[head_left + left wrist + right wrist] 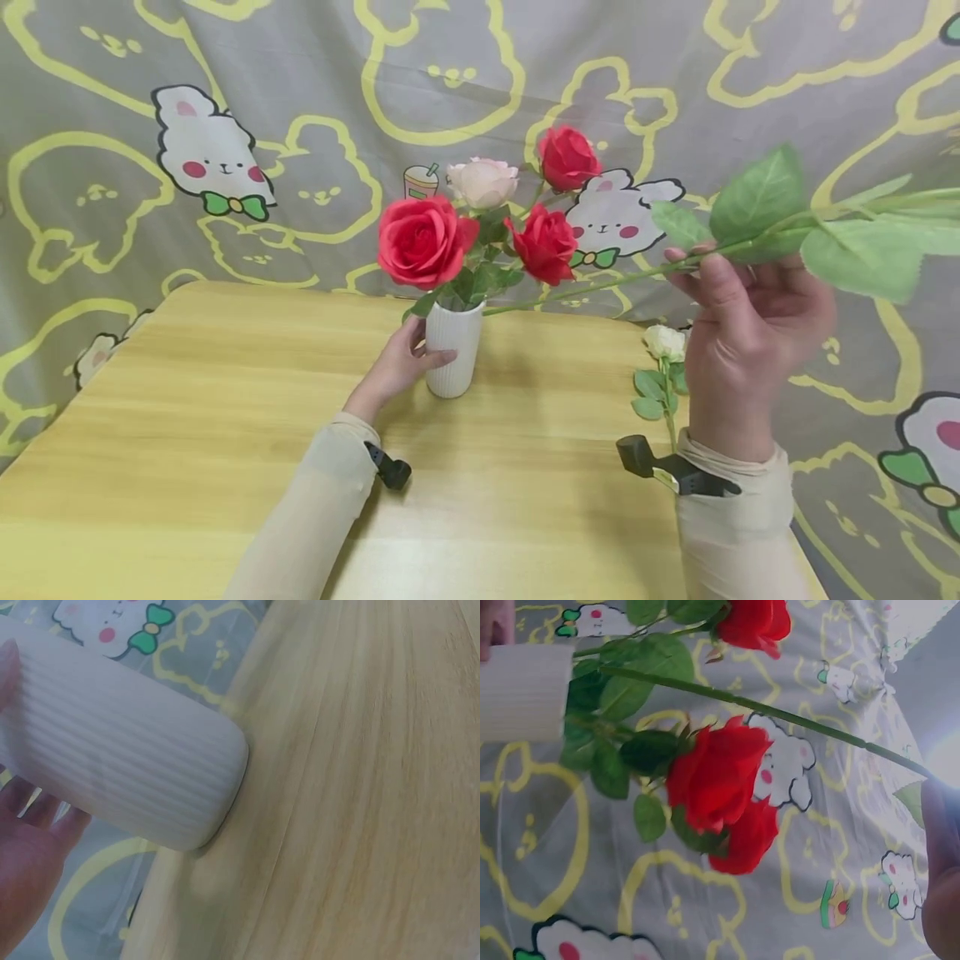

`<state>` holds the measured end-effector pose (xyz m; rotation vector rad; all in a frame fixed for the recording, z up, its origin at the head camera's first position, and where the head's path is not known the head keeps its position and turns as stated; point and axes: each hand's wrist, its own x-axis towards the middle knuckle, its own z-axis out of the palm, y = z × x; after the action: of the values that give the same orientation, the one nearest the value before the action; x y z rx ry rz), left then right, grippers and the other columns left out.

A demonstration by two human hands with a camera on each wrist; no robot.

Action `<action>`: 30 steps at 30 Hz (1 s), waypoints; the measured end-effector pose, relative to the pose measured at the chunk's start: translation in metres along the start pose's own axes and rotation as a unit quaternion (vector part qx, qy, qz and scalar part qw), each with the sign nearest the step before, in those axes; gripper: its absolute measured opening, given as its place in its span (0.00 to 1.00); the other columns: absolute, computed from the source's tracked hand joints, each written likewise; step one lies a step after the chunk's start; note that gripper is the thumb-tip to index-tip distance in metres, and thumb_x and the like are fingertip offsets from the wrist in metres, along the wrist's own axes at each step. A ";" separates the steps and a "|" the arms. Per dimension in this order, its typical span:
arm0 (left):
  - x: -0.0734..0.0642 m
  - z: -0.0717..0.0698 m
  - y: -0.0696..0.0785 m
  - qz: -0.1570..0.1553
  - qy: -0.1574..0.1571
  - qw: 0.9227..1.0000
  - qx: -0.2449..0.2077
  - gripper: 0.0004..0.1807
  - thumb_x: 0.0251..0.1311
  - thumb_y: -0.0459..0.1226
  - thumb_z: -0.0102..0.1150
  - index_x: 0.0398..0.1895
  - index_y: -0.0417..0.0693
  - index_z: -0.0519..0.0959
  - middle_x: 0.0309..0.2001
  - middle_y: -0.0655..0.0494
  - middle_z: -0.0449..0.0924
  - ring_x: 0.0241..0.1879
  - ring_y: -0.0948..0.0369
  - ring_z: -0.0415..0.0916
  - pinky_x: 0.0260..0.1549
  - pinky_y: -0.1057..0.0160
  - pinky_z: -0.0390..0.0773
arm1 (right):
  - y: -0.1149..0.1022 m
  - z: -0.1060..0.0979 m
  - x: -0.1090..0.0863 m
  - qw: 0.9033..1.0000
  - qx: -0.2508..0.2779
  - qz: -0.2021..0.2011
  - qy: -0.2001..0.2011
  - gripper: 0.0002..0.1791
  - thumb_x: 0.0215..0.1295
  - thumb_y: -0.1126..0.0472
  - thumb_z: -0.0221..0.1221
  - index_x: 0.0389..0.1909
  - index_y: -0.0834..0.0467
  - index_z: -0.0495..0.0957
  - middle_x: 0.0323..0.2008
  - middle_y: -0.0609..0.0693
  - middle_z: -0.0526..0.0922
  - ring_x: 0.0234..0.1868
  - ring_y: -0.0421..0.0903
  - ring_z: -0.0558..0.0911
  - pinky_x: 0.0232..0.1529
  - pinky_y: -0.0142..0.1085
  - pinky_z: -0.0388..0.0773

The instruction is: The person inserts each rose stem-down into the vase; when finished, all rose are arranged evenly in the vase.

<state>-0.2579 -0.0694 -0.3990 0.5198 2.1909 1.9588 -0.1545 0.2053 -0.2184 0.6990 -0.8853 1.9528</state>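
Note:
A white ribbed vase [453, 358] stands upright on the table. My left hand [393, 367] grips its side, thumb across the front; the left wrist view shows the vase [135, 742] base on the wood. In the vase are a large red rose [425, 242], a pale pink rose [483, 182] and two more red roses, one lower [545, 244] and one higher [568, 158]. Raised at the right, my right hand [757, 350] pinches a long leafy green stem [600, 289] between thumb and fingers. Its cut end overlaps the vase's mouth area; its bloom lies outside the head view.
A white rose [665, 343] with green leaves lies on the wooden table [187, 417], partly behind my right wrist. Behind the table hangs a grey curtain [315, 75] with yellow outlines and cartoon rabbits. Dark camera straps [682, 475] are on both wrists.

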 end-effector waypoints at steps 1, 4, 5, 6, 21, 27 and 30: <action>-0.001 0.001 -0.001 -0.002 0.000 1.000 0.000 0.46 0.60 0.32 0.68 0.77 0.52 0.52 0.73 0.47 0.57 0.72 0.53 0.54 0.67 0.54 0.61 | 0.001 0.003 0.000 1.000 -0.003 -0.001 0.001 0.21 0.45 0.87 0.64 0.42 0.88 0.68 0.26 0.73 0.77 0.26 0.63 0.81 0.31 0.50 0.85; -0.003 0.002 -0.004 -0.003 -0.003 1.000 -0.002 0.46 0.59 0.32 0.68 0.77 0.51 0.53 0.73 0.48 0.57 0.72 0.53 0.54 0.67 0.54 0.62 | 0.007 0.008 -0.001 1.000 -0.021 0.001 0.001 0.21 0.47 0.86 0.64 0.43 0.86 0.69 0.29 0.72 0.77 0.27 0.61 0.81 0.33 0.50 0.85; -0.004 0.003 -0.004 -0.002 -0.003 1.000 -0.003 0.46 0.59 0.31 0.68 0.77 0.51 0.53 0.73 0.48 0.57 0.72 0.53 0.53 0.67 0.54 0.62 | 0.010 0.010 -0.001 1.000 -0.027 0.004 -0.003 0.21 0.47 0.86 0.64 0.44 0.85 0.70 0.30 0.72 0.77 0.28 0.61 0.81 0.34 0.49 0.85; -0.004 0.003 -0.004 0.000 -0.004 1.000 -0.004 0.46 0.60 0.31 0.67 0.77 0.51 0.53 0.73 0.48 0.56 0.72 0.53 0.53 0.67 0.54 0.61 | 0.013 0.012 -0.002 0.999 -0.034 0.005 -0.006 0.20 0.47 0.86 0.64 0.44 0.84 0.71 0.31 0.72 0.78 0.29 0.60 0.82 0.34 0.49 0.85; 0.003 -0.001 -0.004 0.030 -0.005 0.999 -0.018 0.45 0.60 0.29 0.66 0.77 0.52 0.53 0.72 0.47 0.58 0.71 0.52 0.55 0.67 0.51 0.61 | 0.046 0.022 -0.009 0.986 -0.142 0.038 -0.073 0.17 0.54 0.82 0.64 0.47 0.73 0.79 0.38 0.70 0.81 0.34 0.59 0.84 0.37 0.47 0.85; 0.009 0.000 -0.020 0.019 0.001 1.000 -0.011 0.46 0.59 0.29 0.67 0.77 0.53 0.53 0.72 0.48 0.58 0.71 0.53 0.55 0.68 0.52 0.61 | 0.038 0.024 -0.005 0.993 -0.115 0.004 -0.031 0.18 0.51 0.84 0.63 0.45 0.75 0.78 0.36 0.72 0.79 0.32 0.61 0.84 0.36 0.49 0.85; 0.013 -0.002 -0.032 0.021 0.008 1.000 -0.009 0.46 0.59 0.30 0.67 0.77 0.56 0.53 0.73 0.50 0.57 0.71 0.54 0.54 0.68 0.52 0.60 | 0.039 0.024 -0.006 0.993 -0.111 -0.007 -0.028 0.19 0.52 0.84 0.63 0.46 0.74 0.78 0.37 0.73 0.78 0.31 0.62 0.84 0.36 0.49 0.85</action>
<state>-0.2760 -0.0695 -0.4283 0.5546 2.1872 2.0080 -0.1822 0.1687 -0.2214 0.6294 -1.1082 1.7958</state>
